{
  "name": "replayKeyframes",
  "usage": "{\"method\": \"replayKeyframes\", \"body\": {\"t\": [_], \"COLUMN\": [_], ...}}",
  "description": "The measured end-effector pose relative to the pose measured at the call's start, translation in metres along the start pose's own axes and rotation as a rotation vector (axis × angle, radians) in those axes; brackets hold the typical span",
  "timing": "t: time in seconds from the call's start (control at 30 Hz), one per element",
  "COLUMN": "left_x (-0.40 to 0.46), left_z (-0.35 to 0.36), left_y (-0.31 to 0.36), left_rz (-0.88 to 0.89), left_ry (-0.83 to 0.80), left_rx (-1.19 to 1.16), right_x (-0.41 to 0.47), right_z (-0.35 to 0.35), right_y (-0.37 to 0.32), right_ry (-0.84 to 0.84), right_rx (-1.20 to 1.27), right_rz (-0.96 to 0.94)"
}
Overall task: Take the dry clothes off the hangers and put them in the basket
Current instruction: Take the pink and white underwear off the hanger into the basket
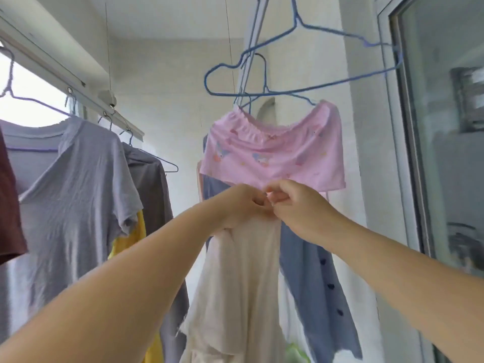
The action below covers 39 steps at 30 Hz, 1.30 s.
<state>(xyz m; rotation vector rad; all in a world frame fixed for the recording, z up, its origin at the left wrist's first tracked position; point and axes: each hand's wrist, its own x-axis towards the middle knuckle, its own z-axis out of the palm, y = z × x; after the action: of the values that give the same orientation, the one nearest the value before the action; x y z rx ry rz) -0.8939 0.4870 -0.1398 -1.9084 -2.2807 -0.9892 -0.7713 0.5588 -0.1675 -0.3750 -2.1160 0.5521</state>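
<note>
White tiled walls and a pale ceiling enclose a narrow laundry balcony, seen from below looking up at hanging clothes. Both bare forearms reach up into the middle of the view. The left hand point(242, 204) and the right hand point(298, 208) meet just under the hem of the pink printed shorts point(275, 155), fingers curled tight and fingertips touching. They seem to pinch the top of the cream garment point(235, 284) that hangs straight down below them, though the exact spot they hold is hidden between the fingers. The pink shorts hang by their waistband on a blue wire hanger point(264, 93). An empty blue hanger point(309, 58) dangles tilted above it. Behind the cream garment hangs a blue buttoned shirt point(317, 284), its dark buttons running down the right edge.

On the left, a ceiling rail point(78, 82) carries more hangers. A lavender T-shirt point(76, 195) hangs nearest, with a grey top point(149, 184) just behind it and a yellow cloth point(136, 237) peeking between them. A maroon garment point(7, 205) shows at the far left edge. Bright daylight comes through the window behind the rail. A glass sliding door point(445, 153) with a pale frame fills the right side
</note>
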Motion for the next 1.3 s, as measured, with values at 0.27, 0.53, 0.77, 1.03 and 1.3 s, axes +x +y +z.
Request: {"method": "replayKeyframes", "body": {"t": [0.27, 0.53, 0.77, 1.03, 1.3], "left_x": [-0.056, -0.114, -0.164, -0.233, -0.32], "left_z": [0.049, 0.084, 0.107, 0.129, 0.153], "left_y": [-0.021, -0.032, -0.017, -0.006, -0.029], "left_rz": [-0.112, -0.188, -0.227, -0.38, -0.651], "left_ry": [-0.178, -0.155, -0.108, -0.047, 0.045], "left_rx": [0.106, 0.039, -0.05, 0.003, 0.026], "right_x": [-0.103, -0.185, -0.251, -0.313, -0.342], "right_z": [0.041, 0.079, 0.079, 0.06, 0.059], "right_y": [0.063, 0.12, 0.146, 0.165, 0.178], "right_ry": [-0.556, -0.878, -0.979, -1.003, -0.827], "right_rx": [0.319, 0.148, 0.086, 0.379, 0.485], "right_rz": [0.284, 0.405, 0.467, 0.639, 0.798]}}
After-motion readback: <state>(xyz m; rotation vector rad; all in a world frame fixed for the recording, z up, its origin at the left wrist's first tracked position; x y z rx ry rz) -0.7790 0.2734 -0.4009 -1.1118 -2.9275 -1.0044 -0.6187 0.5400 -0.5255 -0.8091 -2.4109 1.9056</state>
